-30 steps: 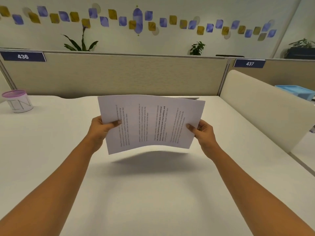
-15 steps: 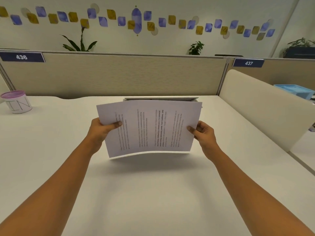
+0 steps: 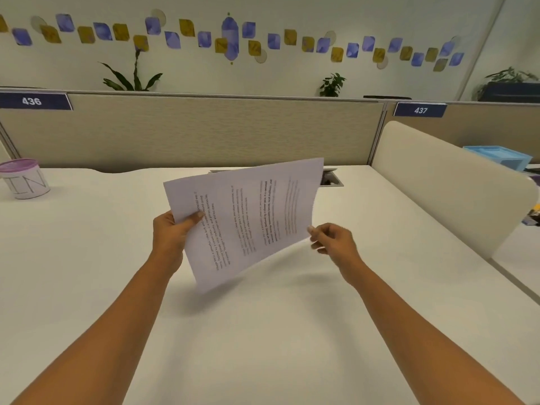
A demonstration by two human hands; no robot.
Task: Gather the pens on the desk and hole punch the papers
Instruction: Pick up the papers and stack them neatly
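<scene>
White desk (image 3: 263, 331): no punch or pens in sight. Printed papers (image 3: 248, 220): above desk centre, off surface, tilted, far corner up toward 1 o'clock.

Risk: firm hold at one edge only, so sheets may sag, fan apart or slip out of line.

Pose: left hand (image 3: 169, 232) at 9 o'clock edge of papers, thumb on top, fingers beneath, gripping. Smaller in view, right hand (image 3: 333, 241) at 4 o'clock corner, fingers loosely curled; cannot tell whether touching corner.

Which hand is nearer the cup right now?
Left. The left hand, gripping the papers, is right of the cup and closer to the person; the right hand is farther right, at the papers' other edge.
</scene>
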